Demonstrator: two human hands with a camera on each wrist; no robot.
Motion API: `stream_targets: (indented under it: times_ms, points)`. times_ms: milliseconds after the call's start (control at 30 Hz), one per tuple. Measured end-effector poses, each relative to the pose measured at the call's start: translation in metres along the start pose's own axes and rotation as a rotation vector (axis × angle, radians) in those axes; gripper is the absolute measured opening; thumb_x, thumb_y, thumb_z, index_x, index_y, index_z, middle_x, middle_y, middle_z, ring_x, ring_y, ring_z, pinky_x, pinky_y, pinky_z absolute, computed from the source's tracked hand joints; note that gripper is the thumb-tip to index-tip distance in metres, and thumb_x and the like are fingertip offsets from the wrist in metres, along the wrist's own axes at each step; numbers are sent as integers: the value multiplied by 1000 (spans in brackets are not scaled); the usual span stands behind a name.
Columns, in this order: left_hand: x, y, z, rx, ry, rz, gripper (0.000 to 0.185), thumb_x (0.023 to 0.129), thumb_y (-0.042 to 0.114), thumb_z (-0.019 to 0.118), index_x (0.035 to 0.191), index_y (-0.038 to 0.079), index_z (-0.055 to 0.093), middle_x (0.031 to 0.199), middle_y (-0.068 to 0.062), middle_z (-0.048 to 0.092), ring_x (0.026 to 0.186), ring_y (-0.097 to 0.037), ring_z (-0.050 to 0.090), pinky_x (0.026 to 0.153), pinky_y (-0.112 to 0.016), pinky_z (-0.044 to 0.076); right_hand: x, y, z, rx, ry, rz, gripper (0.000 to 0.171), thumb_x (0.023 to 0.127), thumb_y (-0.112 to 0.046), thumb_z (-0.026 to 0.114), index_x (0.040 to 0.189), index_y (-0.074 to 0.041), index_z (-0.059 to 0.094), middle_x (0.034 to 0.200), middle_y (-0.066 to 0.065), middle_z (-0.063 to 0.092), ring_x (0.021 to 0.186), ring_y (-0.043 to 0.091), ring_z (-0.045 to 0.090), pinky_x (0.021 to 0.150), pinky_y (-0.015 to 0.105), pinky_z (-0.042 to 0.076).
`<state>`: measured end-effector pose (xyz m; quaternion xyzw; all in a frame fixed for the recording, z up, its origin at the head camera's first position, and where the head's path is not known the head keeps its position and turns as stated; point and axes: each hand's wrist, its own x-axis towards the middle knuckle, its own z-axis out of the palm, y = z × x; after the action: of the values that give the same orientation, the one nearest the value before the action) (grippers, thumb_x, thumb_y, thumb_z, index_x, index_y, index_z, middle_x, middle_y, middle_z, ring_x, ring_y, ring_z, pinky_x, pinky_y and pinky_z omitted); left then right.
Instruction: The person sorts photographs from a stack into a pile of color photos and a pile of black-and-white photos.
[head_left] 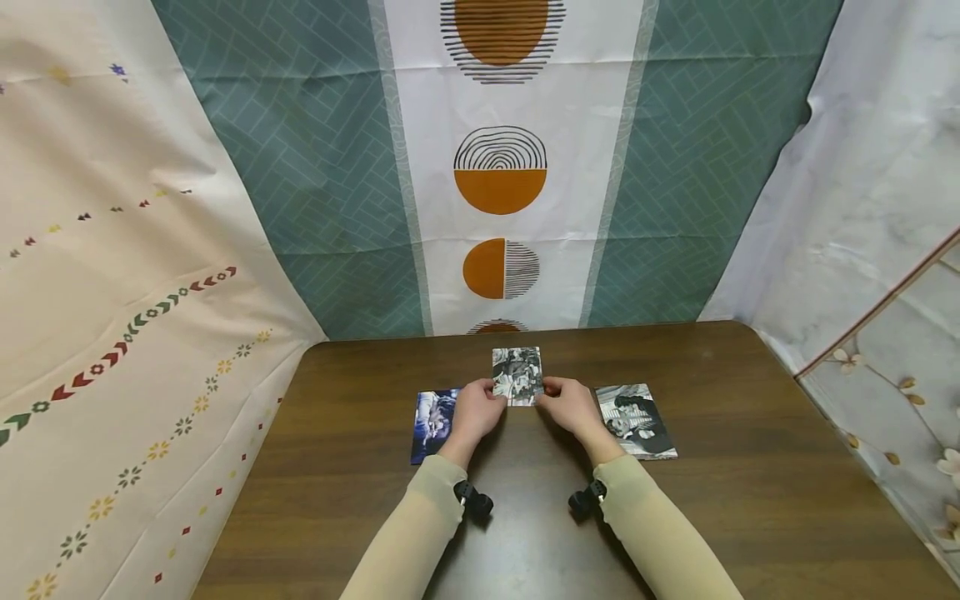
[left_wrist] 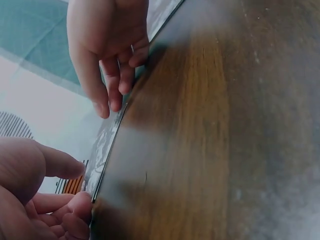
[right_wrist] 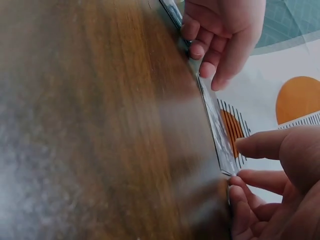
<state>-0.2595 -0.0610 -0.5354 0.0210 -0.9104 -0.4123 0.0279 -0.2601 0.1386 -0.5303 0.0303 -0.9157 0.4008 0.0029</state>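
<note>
A black-and-white photo [head_left: 517,375] lies near the table's far edge, in the middle. On its left side, my left hand [head_left: 478,410] holds the lower corner with thumb and fingers. My right hand [head_left: 572,406] holds the opposite corner the same way. Both wrist views see the photo [left_wrist: 102,155] almost edge-on, as a thin strip low at the table surface. A blue-toned photo [head_left: 431,425] lies left of my left hand, partly covered by it. Another black-and-white photo [head_left: 637,421] lies to the right, its left edge partly behind my right hand and sleeve.
The brown wooden table [head_left: 315,500] ends just behind the middle photo. A patterned green and white cloth [head_left: 322,167] hangs behind it. Cream cloth [head_left: 112,292] hangs at the left and pale floral cloth [head_left: 885,350] at the right.
</note>
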Motion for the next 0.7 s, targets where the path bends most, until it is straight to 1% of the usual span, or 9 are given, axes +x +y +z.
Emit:
stream_targets:
  times_ms: [133,233,267,300,400,500,633,700]
  points:
    - [4,3,0,65,-5,2,41,90,18,73,126,-2,75,106,-15,76,97,-32,70,82,-48,56,4,0,1,-13,10,-1,48,92,-20,72,136,-1,72,121,15,76,116,36,69,100,52,52]
    - [9,2,0,123,-7,-4,44,88,20,72,125,-3,75,121,-20,74,111,-39,70,88,-53,57,7,0,3,-22,6,4,47,93,-20,72,136,-1,72,122,15,76,117,37,68,100,52,52]
    - [10,1,0,137,-12,-7,45,88,21,72,125,-3,74,123,-21,73,114,-40,69,91,-54,56,9,0,4,-22,3,11,46,94,-21,72,137,-1,72,124,16,75,119,37,68,101,52,51]
    - [14,-3,3,158,-11,-4,46,87,22,70,125,-4,74,124,-22,73,115,-41,69,91,-54,56,10,-1,4,-22,-1,20,46,95,-21,72,137,-1,71,127,16,74,121,37,67,102,52,51]
    - [24,-13,10,172,-13,-3,51,86,25,68,127,-5,73,126,-22,73,116,-42,68,92,-53,56,13,-1,5,-15,-11,43,47,98,-23,72,139,-1,70,136,18,70,129,40,63,106,53,49]
    - [24,-10,9,152,-25,-13,53,86,23,67,131,-4,72,130,-22,71,119,-42,67,95,-53,55,15,-2,5,-5,-13,66,48,99,-25,71,140,-1,70,141,19,67,135,41,59,109,54,47]
    - [11,7,-3,120,-52,-48,52,90,20,70,137,-2,71,137,-21,69,127,-41,64,101,-54,53,16,-2,4,14,-21,99,47,100,-26,69,141,-3,70,144,19,65,136,41,57,109,54,46]
    - [10,8,-3,119,-54,-55,51,91,20,71,138,-1,71,138,-19,69,128,-40,64,101,-53,53,15,-2,4,26,-25,112,46,101,-25,68,141,-4,70,145,19,65,136,41,57,108,54,47]
